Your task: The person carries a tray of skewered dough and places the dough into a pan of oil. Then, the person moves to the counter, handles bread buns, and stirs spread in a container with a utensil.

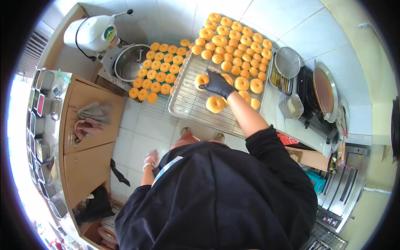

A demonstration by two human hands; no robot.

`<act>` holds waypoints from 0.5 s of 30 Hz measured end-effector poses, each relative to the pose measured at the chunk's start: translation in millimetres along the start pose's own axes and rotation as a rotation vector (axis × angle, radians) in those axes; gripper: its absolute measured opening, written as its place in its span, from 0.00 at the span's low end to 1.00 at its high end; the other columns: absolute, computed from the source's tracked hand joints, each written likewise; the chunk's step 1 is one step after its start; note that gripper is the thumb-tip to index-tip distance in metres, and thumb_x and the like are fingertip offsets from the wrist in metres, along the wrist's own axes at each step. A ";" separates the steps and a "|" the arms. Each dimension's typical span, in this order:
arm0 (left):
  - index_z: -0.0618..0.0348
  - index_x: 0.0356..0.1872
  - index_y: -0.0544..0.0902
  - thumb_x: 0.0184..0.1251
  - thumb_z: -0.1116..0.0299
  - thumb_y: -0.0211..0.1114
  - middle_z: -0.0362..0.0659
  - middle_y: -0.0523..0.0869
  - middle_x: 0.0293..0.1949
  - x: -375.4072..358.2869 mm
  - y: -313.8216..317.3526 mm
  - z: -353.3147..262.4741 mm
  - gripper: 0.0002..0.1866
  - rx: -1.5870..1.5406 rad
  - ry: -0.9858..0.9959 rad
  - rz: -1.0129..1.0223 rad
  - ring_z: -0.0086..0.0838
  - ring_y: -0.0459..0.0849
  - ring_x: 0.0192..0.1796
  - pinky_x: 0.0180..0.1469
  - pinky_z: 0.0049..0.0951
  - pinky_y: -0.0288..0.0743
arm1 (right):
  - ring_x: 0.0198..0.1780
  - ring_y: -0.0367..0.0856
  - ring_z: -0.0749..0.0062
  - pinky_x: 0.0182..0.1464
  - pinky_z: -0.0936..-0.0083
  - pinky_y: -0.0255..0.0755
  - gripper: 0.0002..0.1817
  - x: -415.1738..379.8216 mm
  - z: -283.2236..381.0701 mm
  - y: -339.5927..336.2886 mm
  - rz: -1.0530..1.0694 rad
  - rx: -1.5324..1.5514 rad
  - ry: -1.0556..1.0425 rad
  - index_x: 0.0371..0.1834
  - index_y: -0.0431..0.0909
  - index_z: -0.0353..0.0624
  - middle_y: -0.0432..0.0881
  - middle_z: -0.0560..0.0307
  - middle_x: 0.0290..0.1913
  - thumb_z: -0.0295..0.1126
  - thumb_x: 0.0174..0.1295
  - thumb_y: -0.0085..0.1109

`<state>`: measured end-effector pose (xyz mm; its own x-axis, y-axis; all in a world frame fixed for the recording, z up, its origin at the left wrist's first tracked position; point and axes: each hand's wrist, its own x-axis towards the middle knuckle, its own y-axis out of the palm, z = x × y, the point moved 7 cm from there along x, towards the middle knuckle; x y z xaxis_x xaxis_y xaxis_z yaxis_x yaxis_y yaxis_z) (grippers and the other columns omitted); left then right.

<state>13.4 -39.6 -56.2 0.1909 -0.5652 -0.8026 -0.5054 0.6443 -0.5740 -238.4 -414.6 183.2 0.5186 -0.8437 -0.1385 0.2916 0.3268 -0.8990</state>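
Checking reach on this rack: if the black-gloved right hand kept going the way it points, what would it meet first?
Probably the donut at the fingertips of the right hand, which it seems already to touch; depth is unclear.

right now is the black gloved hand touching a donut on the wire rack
Touching. The head view shows the right hand in its black glove lying on a donut on the wire rack, fingers wrapped over its edge with no gap visible.

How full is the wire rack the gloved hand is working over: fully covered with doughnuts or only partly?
Partly full. On the wire rack, doughnuts crowd the far end, while the near part is bare wire around the gloved hand.
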 end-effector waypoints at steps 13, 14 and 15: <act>0.61 0.42 0.76 0.64 0.57 0.37 0.50 0.78 0.48 -6.1 -9.4 -0.4 0.22 0.339 0.135 0.158 0.46 0.75 0.51 0.53 0.42 0.68 | 0.52 0.67 0.51 0.53 0.62 0.62 0.36 -88.5 22.1 -43.7 -0.290 0.124 -0.046 0.51 0.66 0.40 0.70 0.44 0.47 0.41 0.37 0.71; 0.61 0.44 0.76 0.65 0.55 0.36 0.51 0.76 0.50 -2.2 -6.4 -4.0 0.24 0.333 0.152 0.188 0.46 0.73 0.53 0.56 0.41 0.66 | 0.54 0.66 0.51 0.55 0.61 0.61 0.37 -112.9 17.5 -47.9 -0.359 0.088 -0.040 0.53 0.64 0.40 0.69 0.45 0.49 0.41 0.40 0.69; 0.61 0.46 0.76 0.65 0.54 0.36 0.52 0.75 0.51 14.6 -3.2 0.5 0.25 0.279 0.101 0.206 0.46 0.72 0.55 0.57 0.40 0.64 | 0.55 0.64 0.51 0.56 0.60 0.59 0.38 -136.1 15.5 -51.8 -0.433 0.050 -0.036 0.56 0.61 0.41 0.68 0.45 0.52 0.40 0.42 0.68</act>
<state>18.2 -49.6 -66.1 0.0183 -0.4482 -0.8938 -0.2724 0.8579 -0.4357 -311.5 -310.2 255.1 0.3679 -0.8922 0.2620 0.5263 -0.0326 -0.8497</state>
